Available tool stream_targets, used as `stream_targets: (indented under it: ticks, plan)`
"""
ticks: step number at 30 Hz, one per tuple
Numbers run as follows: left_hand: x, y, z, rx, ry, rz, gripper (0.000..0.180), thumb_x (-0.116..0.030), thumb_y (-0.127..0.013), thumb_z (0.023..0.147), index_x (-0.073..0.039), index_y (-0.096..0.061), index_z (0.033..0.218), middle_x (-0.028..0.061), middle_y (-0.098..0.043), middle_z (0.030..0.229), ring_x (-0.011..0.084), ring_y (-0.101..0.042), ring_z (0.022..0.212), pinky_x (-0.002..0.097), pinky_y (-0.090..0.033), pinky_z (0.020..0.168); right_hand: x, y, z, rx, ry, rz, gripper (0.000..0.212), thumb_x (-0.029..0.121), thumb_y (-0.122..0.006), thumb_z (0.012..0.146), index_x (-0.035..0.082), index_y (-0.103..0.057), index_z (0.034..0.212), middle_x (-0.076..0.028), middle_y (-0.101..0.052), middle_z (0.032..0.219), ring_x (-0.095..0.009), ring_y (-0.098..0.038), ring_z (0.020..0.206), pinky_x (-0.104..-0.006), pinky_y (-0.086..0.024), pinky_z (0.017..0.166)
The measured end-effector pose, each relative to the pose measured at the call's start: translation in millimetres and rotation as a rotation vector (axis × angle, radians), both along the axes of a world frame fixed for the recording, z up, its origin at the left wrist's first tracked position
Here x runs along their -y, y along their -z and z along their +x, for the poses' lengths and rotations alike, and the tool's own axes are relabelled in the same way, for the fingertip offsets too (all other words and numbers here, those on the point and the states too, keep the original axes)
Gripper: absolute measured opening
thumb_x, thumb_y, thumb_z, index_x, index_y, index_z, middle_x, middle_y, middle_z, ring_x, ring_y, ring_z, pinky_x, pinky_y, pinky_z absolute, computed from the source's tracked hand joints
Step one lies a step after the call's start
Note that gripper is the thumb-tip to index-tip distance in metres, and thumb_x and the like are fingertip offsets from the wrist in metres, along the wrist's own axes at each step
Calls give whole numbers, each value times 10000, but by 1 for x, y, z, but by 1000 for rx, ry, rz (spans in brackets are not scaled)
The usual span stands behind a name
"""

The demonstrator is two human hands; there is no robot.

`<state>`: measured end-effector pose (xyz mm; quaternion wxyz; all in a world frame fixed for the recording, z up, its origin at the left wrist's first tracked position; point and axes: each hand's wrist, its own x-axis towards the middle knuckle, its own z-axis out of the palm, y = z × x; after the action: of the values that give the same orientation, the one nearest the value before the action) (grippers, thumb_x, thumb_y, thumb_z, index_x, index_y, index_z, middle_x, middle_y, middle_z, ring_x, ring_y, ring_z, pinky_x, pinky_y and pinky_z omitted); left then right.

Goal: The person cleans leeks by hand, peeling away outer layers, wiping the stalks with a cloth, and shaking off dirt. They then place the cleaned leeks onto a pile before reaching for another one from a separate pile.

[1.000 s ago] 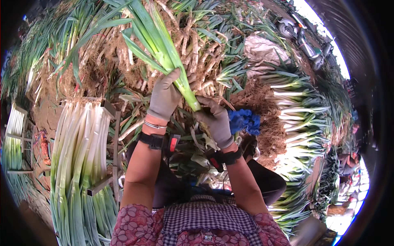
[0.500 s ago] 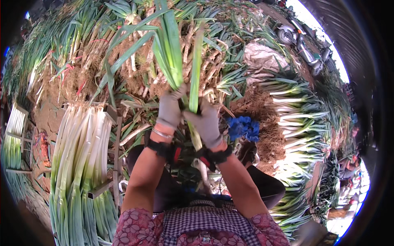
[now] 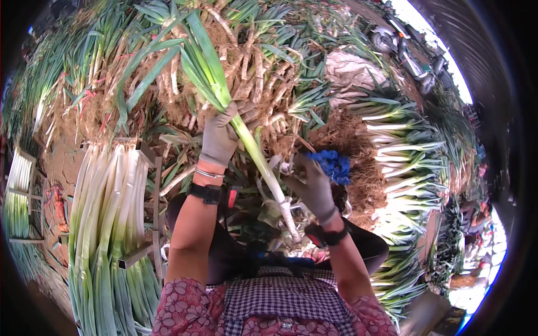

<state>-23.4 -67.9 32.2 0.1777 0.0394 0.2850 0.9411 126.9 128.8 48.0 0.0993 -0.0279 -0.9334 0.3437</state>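
My left hand (image 3: 221, 137), in a grey work glove, is closed round a long leek (image 3: 256, 154) where its pale stalk meets the leaves. The green leaves (image 3: 204, 61) spread up and away, and the white root end slants down toward my lap on the right. My right hand (image 3: 315, 189), also gloved, is off to the right of the stalk and apart from it. Its thumb and fingers are spread, with nothing visible between them. Close beyond the right hand lies a crumpled blue thing (image 3: 332, 166).
At left, a metal rack (image 3: 137, 256) holds a stack of trimmed leeks (image 3: 106, 213). Untrimmed leeks with brown roots (image 3: 168, 84) are heaped ahead. A row of leeks (image 3: 406, 162) lies at right, near a crumpled pale sack (image 3: 353, 73). Leaf scraps litter the ground before me.
The loose green leaf that my right hand gripped beside the stalk is out of that hand. My right hand has moved right and down, while the leek in my left hand has tilted leftward at its top.
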Motion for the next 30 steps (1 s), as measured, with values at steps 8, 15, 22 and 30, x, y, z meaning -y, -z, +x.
stream_targets:
  ticks: [8, 15, 22, 30]
  plan:
    - [-8, -22, 9, -128, 92, 51, 283, -121, -542, 946, 70, -526, 1154, 201, -618, 1134, 289, -627, 1025, 417, -535, 866, 34, -5, -75, 166, -215, -936, 424, -4, -666, 760, 15, -540, 1164, -182, -604, 1021, -352, -604, 900, -362, -501, 789]
    - [-4, 4, -2, 43, -83, -203, 217, -115, -622, 902, 37, -572, 1049, 112, -641, 957, 228, -647, 879, 346, -574, 692, 63, -2, -46, -333, -279, 145, 360, -2, -634, 746, 81, -636, 1096, -158, -576, 1201, -316, -571, 1065, -409, -463, 891]
    - [-9, -1, 2, 24, -126, -228, 193, -127, -653, 882, 14, -584, 994, 45, -606, 841, 164, -606, 716, 298, -539, 644, 60, -7, -68, -388, -86, 359, 488, 124, -650, 771, 182, -558, 1247, -147, -432, 1355, -368, -455, 1192, -491, -393, 969]
    - [-12, -5, -4, 10, -199, -266, 258, -159, -702, 852, 22, -605, 1008, 38, -593, 803, 128, -546, 671, 270, -451, 621, 57, -7, -91, -410, -162, -36, 319, 44, -708, 719, 60, -591, 1015, -163, -564, 1147, -338, -604, 950, -394, -495, 802]
